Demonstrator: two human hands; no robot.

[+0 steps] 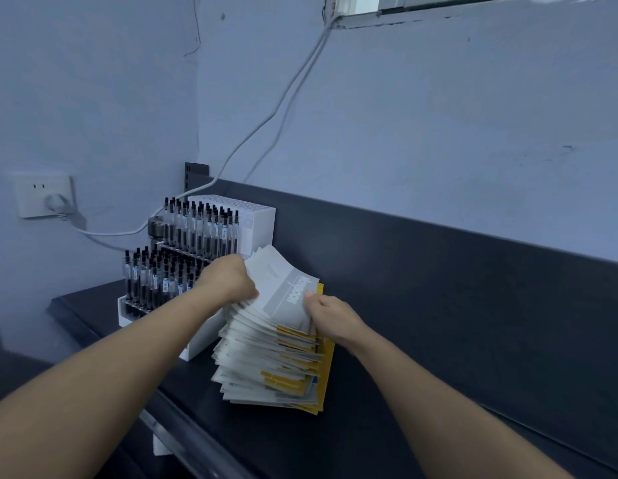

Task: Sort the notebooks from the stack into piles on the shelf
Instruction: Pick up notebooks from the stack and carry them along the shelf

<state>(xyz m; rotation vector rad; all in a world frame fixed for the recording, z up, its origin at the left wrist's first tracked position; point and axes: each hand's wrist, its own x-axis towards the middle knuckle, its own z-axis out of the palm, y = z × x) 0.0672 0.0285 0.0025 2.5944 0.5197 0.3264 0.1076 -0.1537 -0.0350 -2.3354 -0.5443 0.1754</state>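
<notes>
My left hand (228, 280) was curled round the left edge of the top notebooks (283, 288), whose far ends were lifted off the stack (273, 361). My right hand (330, 318) pinched the right edge of the same grey-and-white covers, thumb on top. The stack, white and yellow and fanned unevenly, sat on the dark shelf (439, 323) just right of a white pen rack (183, 254) full of black pens. Farther left, a cable (110, 233) ran from a wall socket (45, 195) behind the rack and up the wall.
</notes>
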